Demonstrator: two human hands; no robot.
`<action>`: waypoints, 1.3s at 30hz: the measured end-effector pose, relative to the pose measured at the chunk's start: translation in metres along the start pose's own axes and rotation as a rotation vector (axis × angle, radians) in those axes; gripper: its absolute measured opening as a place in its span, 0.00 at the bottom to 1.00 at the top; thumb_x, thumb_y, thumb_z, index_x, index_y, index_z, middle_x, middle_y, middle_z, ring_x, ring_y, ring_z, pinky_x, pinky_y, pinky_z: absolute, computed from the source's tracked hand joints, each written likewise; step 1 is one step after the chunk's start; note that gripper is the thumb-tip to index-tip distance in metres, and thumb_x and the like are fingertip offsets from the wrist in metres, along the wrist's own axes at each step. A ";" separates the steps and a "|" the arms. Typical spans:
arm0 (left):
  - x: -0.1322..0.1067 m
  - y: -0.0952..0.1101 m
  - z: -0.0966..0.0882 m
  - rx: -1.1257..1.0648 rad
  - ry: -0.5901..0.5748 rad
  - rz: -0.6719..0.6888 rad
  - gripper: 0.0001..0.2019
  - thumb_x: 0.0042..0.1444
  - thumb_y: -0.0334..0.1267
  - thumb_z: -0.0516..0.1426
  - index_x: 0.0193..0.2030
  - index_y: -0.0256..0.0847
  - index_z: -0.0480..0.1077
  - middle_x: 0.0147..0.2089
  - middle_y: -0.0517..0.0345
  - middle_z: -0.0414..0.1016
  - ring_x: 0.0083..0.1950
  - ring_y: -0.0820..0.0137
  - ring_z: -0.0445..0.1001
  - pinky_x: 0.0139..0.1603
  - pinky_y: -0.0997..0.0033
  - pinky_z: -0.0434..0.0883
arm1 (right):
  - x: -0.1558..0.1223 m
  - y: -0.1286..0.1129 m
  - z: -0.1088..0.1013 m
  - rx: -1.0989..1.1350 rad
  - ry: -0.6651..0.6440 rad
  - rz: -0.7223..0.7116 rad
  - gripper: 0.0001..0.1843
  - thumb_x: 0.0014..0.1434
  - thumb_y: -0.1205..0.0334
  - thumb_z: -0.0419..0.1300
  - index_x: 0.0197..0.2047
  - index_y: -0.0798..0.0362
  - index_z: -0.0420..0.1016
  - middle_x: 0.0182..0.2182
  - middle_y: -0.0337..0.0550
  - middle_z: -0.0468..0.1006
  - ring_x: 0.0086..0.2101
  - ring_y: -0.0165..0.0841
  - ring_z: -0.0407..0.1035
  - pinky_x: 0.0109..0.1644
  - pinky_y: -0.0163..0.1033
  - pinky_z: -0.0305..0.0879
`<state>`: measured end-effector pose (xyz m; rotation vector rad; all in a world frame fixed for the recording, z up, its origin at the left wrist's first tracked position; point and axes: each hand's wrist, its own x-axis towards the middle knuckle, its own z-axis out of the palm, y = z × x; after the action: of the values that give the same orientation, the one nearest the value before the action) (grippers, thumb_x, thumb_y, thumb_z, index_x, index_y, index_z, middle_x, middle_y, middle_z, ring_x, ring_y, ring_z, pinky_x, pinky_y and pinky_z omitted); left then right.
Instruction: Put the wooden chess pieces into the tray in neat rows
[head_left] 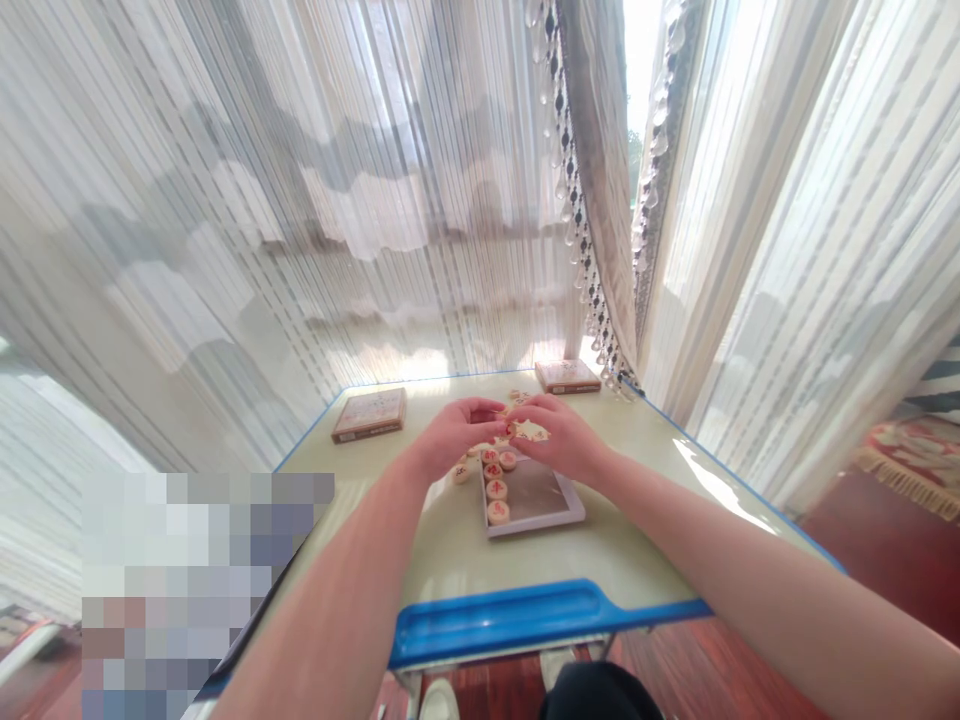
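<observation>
My left hand [461, 428] and my right hand [562, 432] meet over the far end of an open box tray [541, 524]. Between their fingertips is a small round xiangqi piece [511, 429] with red marking, and the fingers of both hands are closed around it. Inside the tray, several red-lettered xiangqi pieces [496, 490] form a column along the left wall. One more red piece [508, 460] lies beside the top of that column. A loose piece [460, 473] rests on the table left of the tray. My hands partly cover other loose pieces [523, 398] beyond them.
The pale green table [442, 560] has a blue rim with a blue pen groove [502, 617] at the near side. A flat box [370, 414] lies at the far left and another box [568, 376] at the far right. Curtains [420, 200] hang behind. A blurred-out area covers the lower left.
</observation>
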<state>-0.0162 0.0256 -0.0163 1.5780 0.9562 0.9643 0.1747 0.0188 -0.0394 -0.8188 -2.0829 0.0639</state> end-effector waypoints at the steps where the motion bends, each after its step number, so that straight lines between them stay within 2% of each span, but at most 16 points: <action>1: 0.000 0.000 0.000 -0.008 -0.013 -0.005 0.21 0.42 0.40 0.65 0.44 0.35 0.70 0.38 0.52 0.75 0.38 0.70 0.72 0.40 0.67 0.68 | 0.000 0.000 0.000 0.001 0.001 -0.006 0.11 0.53 0.60 0.60 0.41 0.49 0.75 0.36 0.43 0.73 0.41 0.34 0.66 0.48 0.40 0.63; 6: 0.000 0.000 0.001 -0.037 -0.052 -0.028 0.22 0.43 0.39 0.65 0.46 0.36 0.69 0.38 0.52 0.75 0.38 0.69 0.72 0.40 0.66 0.68 | 0.001 -0.003 -0.003 0.006 0.002 -0.004 0.07 0.51 0.61 0.61 0.35 0.51 0.75 0.32 0.42 0.73 0.37 0.33 0.67 0.44 0.38 0.64; 11: 0.000 -0.001 0.001 -0.056 -0.065 -0.009 0.21 0.43 0.38 0.65 0.45 0.36 0.68 0.38 0.52 0.74 0.36 0.71 0.72 0.37 0.69 0.68 | 0.001 -0.003 -0.002 0.014 0.006 -0.027 0.10 0.49 0.62 0.62 0.38 0.50 0.73 0.33 0.42 0.73 0.38 0.34 0.67 0.44 0.39 0.64; 18: 0.000 0.001 0.004 -0.046 -0.061 -0.028 0.21 0.42 0.40 0.65 0.44 0.36 0.70 0.37 0.52 0.74 0.34 0.72 0.71 0.37 0.68 0.68 | 0.001 -0.005 -0.002 0.038 0.006 -0.043 0.09 0.49 0.64 0.62 0.37 0.50 0.74 0.33 0.41 0.72 0.36 0.33 0.67 0.42 0.38 0.65; 20: 0.000 0.004 0.005 -0.063 -0.019 -0.031 0.20 0.44 0.43 0.64 0.43 0.36 0.71 0.38 0.52 0.74 0.32 0.73 0.70 0.35 0.69 0.67 | 0.001 -0.007 -0.004 0.051 0.003 -0.035 0.09 0.49 0.64 0.62 0.36 0.51 0.73 0.32 0.41 0.72 0.35 0.32 0.67 0.42 0.38 0.64; 23: 0.002 0.005 0.004 -0.063 0.136 0.000 0.20 0.48 0.51 0.58 0.41 0.36 0.71 0.40 0.51 0.74 0.34 0.72 0.71 0.34 0.71 0.67 | 0.000 -0.008 -0.005 0.049 -0.004 0.015 0.07 0.50 0.62 0.61 0.35 0.52 0.73 0.31 0.41 0.70 0.34 0.31 0.66 0.40 0.37 0.64; 26: 0.007 -0.001 -0.003 0.129 0.351 0.049 0.21 0.50 0.55 0.54 0.38 0.37 0.71 0.39 0.50 0.75 0.36 0.69 0.71 0.33 0.71 0.66 | 0.000 -0.007 -0.003 0.027 -0.057 0.091 0.08 0.49 0.61 0.62 0.35 0.52 0.72 0.33 0.41 0.71 0.34 0.31 0.66 0.40 0.37 0.63; 28: 0.011 -0.009 -0.008 0.321 0.434 0.069 0.21 0.51 0.56 0.52 0.35 0.37 0.72 0.37 0.51 0.75 0.37 0.68 0.70 0.33 0.71 0.66 | -0.001 -0.005 -0.001 -0.002 -0.123 0.132 0.08 0.48 0.61 0.62 0.34 0.52 0.73 0.33 0.41 0.72 0.35 0.32 0.66 0.40 0.37 0.62; 30: 0.013 -0.016 -0.012 0.474 0.455 0.071 0.22 0.52 0.56 0.50 0.33 0.38 0.72 0.35 0.53 0.75 0.36 0.68 0.70 0.33 0.71 0.65 | -0.001 -0.004 0.000 -0.039 -0.200 0.157 0.08 0.48 0.59 0.63 0.33 0.52 0.73 0.33 0.40 0.72 0.35 0.32 0.66 0.39 0.37 0.62; 32: 0.015 -0.020 -0.013 0.540 0.440 0.052 0.23 0.52 0.56 0.48 0.32 0.39 0.72 0.34 0.55 0.75 0.34 0.69 0.69 0.33 0.71 0.64 | -0.002 -0.003 0.001 -0.071 -0.262 0.168 0.09 0.48 0.57 0.63 0.33 0.51 0.74 0.32 0.40 0.72 0.35 0.32 0.66 0.38 0.37 0.61; 39: 0.015 -0.023 -0.011 0.528 0.402 0.011 0.24 0.52 0.57 0.48 0.30 0.38 0.72 0.32 0.56 0.75 0.31 0.70 0.69 0.29 0.72 0.62 | -0.003 -0.001 0.005 -0.114 -0.331 0.158 0.12 0.51 0.52 0.60 0.36 0.50 0.76 0.33 0.42 0.74 0.35 0.32 0.66 0.37 0.36 0.60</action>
<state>-0.0235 0.0470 -0.0353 1.8527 1.5819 1.1212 0.1722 0.0179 -0.0441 -1.1030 -2.3430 0.1784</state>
